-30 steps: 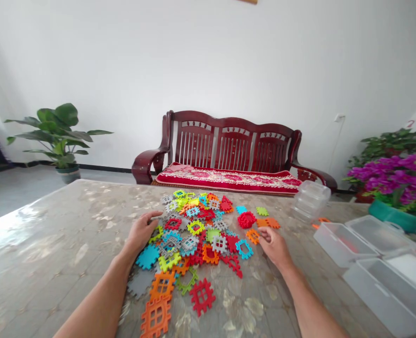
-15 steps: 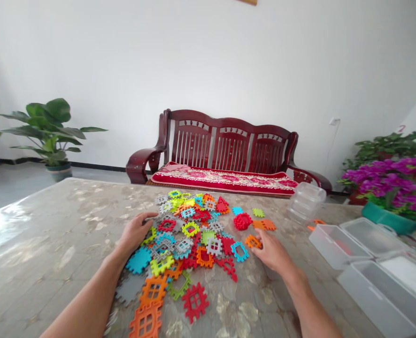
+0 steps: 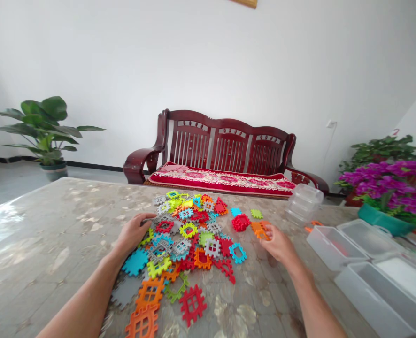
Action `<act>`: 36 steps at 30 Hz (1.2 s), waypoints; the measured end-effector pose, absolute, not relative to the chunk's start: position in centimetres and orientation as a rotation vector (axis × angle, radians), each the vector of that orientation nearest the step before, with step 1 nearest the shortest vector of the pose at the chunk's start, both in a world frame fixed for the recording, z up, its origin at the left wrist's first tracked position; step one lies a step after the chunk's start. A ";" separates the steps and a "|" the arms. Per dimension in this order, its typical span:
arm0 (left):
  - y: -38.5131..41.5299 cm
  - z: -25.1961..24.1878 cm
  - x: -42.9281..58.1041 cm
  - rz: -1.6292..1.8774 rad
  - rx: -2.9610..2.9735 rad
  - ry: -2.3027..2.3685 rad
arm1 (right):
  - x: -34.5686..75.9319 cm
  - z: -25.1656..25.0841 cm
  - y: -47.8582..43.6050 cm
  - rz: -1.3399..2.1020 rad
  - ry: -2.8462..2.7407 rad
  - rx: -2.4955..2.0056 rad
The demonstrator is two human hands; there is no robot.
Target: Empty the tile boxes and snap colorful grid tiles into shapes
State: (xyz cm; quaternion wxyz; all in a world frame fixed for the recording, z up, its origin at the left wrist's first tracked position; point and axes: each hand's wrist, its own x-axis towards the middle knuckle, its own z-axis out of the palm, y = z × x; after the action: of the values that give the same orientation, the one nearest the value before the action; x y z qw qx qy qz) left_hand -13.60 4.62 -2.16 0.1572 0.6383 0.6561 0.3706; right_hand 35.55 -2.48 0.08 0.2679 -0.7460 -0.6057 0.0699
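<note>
The right hand [image 3: 280,246] has moved up to two orange interlocking plastic tiles [image 3: 260,230], its grip closed on them. The left hand [image 3: 132,233], grip open, rests against the multicoloured plastic tile heap [image 3: 190,239] on the mottled stone-patterned surface [image 3: 53,225]. Beyond stand a clear stacked plastic box [image 3: 304,204] and a dark red wooden bench [image 3: 208,145].

Two hands [image 3: 133,233] [image 3: 280,245], one wooden bench [image 3: 229,145], three potted plants [image 3: 42,124] [image 3: 380,151] [image 3: 387,183].

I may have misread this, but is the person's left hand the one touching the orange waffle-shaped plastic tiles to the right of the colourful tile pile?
Not quite: the head view shows the right hand touching those orange plastic tiles to the right of the colourful tile pile; the left hand rests at the pile's edge.
</note>
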 end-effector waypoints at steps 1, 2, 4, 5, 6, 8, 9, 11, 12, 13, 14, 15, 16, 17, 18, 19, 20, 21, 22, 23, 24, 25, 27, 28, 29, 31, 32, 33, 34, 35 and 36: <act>4.7 -2.3 -13.6 1.066 1.828 1.878 | 35.9 0.2 -2.0 0.181 -1.584 -2.019; 4.8 -2.4 -13.7 1.070 1.832 1.879 | 36.1 0.3 -1.5 0.166 -1.548 -2.034; 4.9 -2.6 -13.7 1.065 1.844 1.880 | 36.2 0.5 -0.5 0.128 -1.515 -2.084; 5.0 -2.7 -13.8 1.055 1.852 1.879 | 36.1 0.5 0.0 0.108 -1.509 -2.111; 5.1 -2.8 -13.8 1.043 1.860 1.877 | 36.0 0.6 0.4 0.086 -1.506 -2.131; 5.1 -2.9 -13.9 1.032 1.870 1.871 | 35.7 0.5 1.1 0.045 -1.517 -2.146; 5.1 -2.9 -13.9 1.030 1.872 1.870 | 35.6 0.3 1.4 0.028 -1.531 -2.142; 5.1 -2.9 -13.9 1.026 1.867 1.874 | 35.4 -0.1 1.8 0.003 -1.574 -2.125; 5.1 -2.9 -13.9 1.020 1.865 1.876 | 35.4 -0.4 1.9 -0.007 -1.594 -2.118; 5.1 -2.9 -13.9 1.013 1.867 1.878 | 35.4 -0.7 1.9 -0.018 -1.610 -2.114; 5.1 -3.0 -13.9 1.007 1.870 1.879 | 35.3 -0.9 1.9 -0.033 -1.619 -2.113; 5.1 -3.0 -14.0 1.004 1.874 1.879 | 35.3 -1.1 1.9 -0.053 -1.627 -2.112; 5.2 -3.1 -14.0 1.006 1.878 1.879 | 35.2 -1.1 1.7 -0.077 -1.634 -2.112; 5.2 -3.3 -14.0 1.010 1.882 1.877 | 35.1 -1.1 1.6 -0.098 -1.644 -2.115; 5.3 -3.4 -14.1 1.015 1.887 1.875 | 35.0 -0.9 1.4 -0.114 -1.656 -2.125; 5.4 -3.5 -14.2 1.021 1.892 1.873 | 34.8 -0.8 1.3 -0.123 -1.671 -2.143; 5.4 -3.5 -14.2 1.026 1.898 1.869 | 34.6 -0.5 1.1 -0.130 -1.688 -2.164; 5.4 -3.6 -14.2 1.028 1.905 1.866 | 34.3 -0.3 1.0 -0.136 -1.712 -2.183; 5.5 -3.6 -14.3 1.026 1.912 1.865 | 34.1 -0.1 0.9 -0.143 -1.737 -2.195; 5.5 -3.6 -14.3 1.020 1.917 1.866 | 33.8 0.1 0.9 -0.151 -1.761 -2.201; 5.5 -3.5 -14.3 1.014 1.921 1.867 | 33.6 0.1 0.8 -0.160 -1.782 -2.200; 5.4 -3.5 -14.2 1.009 1.922 1.869 | 33.4 0.2 0.8 -0.167 -1.796 -2.195; 5.3 -3.3 -14.2 1.003 1.921 1.873 | 33.1 0.1 0.8 -0.173 -1.809 -2.177; 5.3 -3.3 -14.1 1.001 1.920 1.875 | 33.0 0.0 0.8 -0.177 -1.806 -2.167; 5.3 -3.2 -14.1 0.997 1.919 1.877 | 33.0 0.0 0.7 -0.181 -1.801 -2.156; 5.2 -3.1 -14.0 0.984 1.921 1.884 | 33.0 -0.1 0.7 -0.188 -1.778 -2.147; 5.2 -3.0 -14.0 0.977 1.923 1.889 | 33.0 -0.2 0.6 -0.184 -1.764 -2.152; 5.2 -3.0 -14.0 0.972 1.926 1.892 | 33.0 -0.2 0.6 -0.178 -1.753 -2.160; 5.2 -3.0 -14.0 0.969 1.930 1.895 | 33.0 -0.2 0.6 -0.170 -1.748 -2.166; 5.2 -3.0 -14.0 0.967 1.933 1.896 | 33.0 -0.2 0.5 -0.163 -1.748 -2.169; 5.2 -3.0 -14.0 0.963 1.937 1.895 | 33.0 -0.2 0.5 -0.159 -1.752 -2.168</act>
State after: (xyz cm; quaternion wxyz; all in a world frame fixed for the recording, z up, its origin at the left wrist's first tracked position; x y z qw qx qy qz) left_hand -13.99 5.19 -2.99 0.1324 0.6674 0.6533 0.3320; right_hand 32.96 0.53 -0.23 0.1739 -0.7647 -0.6180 -0.0562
